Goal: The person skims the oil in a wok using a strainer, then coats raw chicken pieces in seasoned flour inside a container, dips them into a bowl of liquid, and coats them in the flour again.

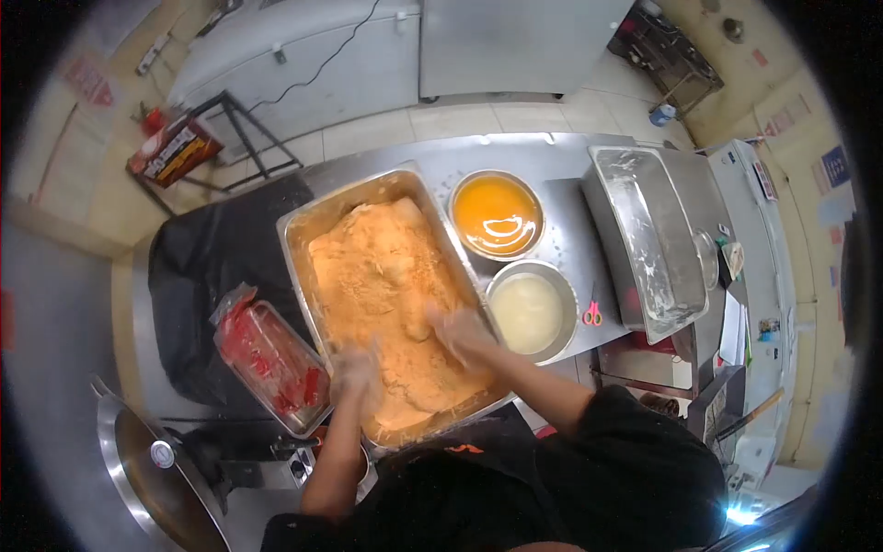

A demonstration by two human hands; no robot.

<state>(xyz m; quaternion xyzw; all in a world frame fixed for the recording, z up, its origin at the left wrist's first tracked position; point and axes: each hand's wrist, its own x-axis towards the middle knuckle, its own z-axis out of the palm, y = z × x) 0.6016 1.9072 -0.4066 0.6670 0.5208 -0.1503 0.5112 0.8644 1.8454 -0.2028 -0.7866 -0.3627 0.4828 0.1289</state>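
Observation:
A deep rectangular steel pan (292,241) holds a heap of orange breading flour (377,304) with lumpy coated pieces in it. Both hands are inside the pan, dusted with the flour and smeared by motion. My left hand (357,375) is near the pan's left wall, low on the heap. My right hand (463,337) touches or hovers over the heap on the right; which of these I cannot tell. The fingers of both blur into the flour, so whether they grip a piece is not visible.
Right of the pan stand a bowl of orange liquid (497,213) and a bowl of pale liquid (531,313). Pink scissors (592,315) lie beside them. A floury steel pan (646,241) is farther right. At left sits a clear container with red residue (274,368).

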